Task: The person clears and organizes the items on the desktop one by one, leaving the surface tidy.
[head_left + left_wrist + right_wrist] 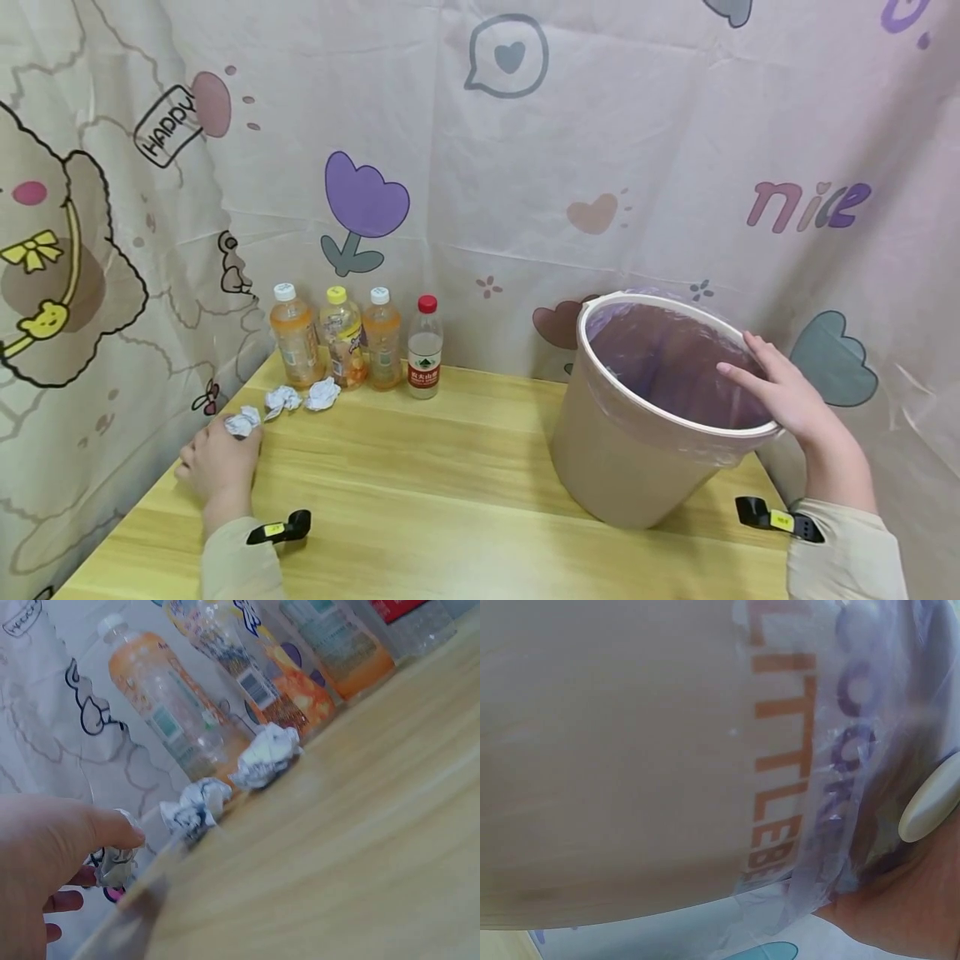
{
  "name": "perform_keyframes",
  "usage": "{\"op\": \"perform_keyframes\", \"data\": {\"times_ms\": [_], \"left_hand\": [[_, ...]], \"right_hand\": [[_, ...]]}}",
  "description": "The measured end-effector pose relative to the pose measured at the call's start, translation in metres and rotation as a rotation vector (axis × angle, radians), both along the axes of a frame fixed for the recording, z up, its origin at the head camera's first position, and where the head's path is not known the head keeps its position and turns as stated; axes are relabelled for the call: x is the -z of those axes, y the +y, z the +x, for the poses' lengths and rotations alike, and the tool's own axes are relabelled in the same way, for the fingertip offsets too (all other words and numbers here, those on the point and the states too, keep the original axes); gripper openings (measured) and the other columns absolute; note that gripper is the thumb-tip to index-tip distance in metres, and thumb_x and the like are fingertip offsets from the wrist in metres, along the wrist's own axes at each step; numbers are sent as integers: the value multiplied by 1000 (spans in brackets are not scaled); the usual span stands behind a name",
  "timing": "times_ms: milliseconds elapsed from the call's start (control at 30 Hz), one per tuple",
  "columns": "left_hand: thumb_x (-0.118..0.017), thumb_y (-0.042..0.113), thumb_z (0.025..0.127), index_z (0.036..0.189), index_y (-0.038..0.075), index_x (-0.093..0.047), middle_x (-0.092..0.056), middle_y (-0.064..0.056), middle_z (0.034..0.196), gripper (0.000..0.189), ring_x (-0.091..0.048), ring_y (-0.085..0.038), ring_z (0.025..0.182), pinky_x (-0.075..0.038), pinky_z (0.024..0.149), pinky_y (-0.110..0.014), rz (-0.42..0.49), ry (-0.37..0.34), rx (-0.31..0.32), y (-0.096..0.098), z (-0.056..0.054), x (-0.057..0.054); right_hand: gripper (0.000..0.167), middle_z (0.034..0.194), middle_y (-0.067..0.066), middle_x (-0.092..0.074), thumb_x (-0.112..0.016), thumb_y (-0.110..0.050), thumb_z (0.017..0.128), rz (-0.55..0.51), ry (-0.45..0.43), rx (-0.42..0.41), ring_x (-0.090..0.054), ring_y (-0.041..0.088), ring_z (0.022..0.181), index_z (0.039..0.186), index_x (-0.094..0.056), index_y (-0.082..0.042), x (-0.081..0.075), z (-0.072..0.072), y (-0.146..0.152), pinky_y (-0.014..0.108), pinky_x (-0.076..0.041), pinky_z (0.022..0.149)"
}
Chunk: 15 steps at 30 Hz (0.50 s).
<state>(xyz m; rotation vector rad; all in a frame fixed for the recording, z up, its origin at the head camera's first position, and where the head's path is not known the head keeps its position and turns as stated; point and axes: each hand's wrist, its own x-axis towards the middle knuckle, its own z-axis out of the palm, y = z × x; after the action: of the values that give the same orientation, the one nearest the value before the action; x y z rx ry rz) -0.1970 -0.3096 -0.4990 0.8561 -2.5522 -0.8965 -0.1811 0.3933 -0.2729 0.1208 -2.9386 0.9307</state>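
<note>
Four capped bottles (382,354) are standing upright in a row | red-capped bottle (425,358) is standing rightmost, yellow-capped bottle (344,343) second from left | wood-grain table (420,517) is extending beneath them | printed cloth (480,175) is hanging behind, showing a purple tulip (366,202) and "nice" lettering (810,207)

Wrist views, bin (645,765) cropped, left hand (46,851) cropped
</note>
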Motion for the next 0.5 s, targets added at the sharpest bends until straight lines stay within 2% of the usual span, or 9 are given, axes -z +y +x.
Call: {"op": "perform_keyframes", "data": {"times_ms": [167, 267, 500], "left_hand": [[-56, 40, 93, 142, 1, -40, -40, -36, 141, 65, -30, -58, 125, -19, 99, -69, -8, 68, 2, 7, 0, -14], [-57, 42, 93, 144, 4, -41, -39, -34, 143, 66, -30, -58, 127, -19, 100, -69, -14, 85, 13, 13, 0, -24], [-62, 39, 91, 144, 9, -43, -40, -30, 146, 63, -29, -53, 134, -19, 101, -67, -28, 181, 48, 37, -2, -52]], "right_hand": [[83, 157, 31, 14, -41, -47, 99, 7, -8, 4, 16, 54, 143, 155, 5, -7, 0, 0, 0, 81, -2, 102], [83, 157, 31, 14, -42, -47, 99, 14, -10, 2, 15, 55, 143, 155, 5, -7, 1, -1, -1, 81, -2, 102], [83, 156, 32, 13, -43, -46, 99, 26, -6, -1, 15, 55, 142, 155, 4, -5, 1, -2, 0, 80, -2, 104]]}}
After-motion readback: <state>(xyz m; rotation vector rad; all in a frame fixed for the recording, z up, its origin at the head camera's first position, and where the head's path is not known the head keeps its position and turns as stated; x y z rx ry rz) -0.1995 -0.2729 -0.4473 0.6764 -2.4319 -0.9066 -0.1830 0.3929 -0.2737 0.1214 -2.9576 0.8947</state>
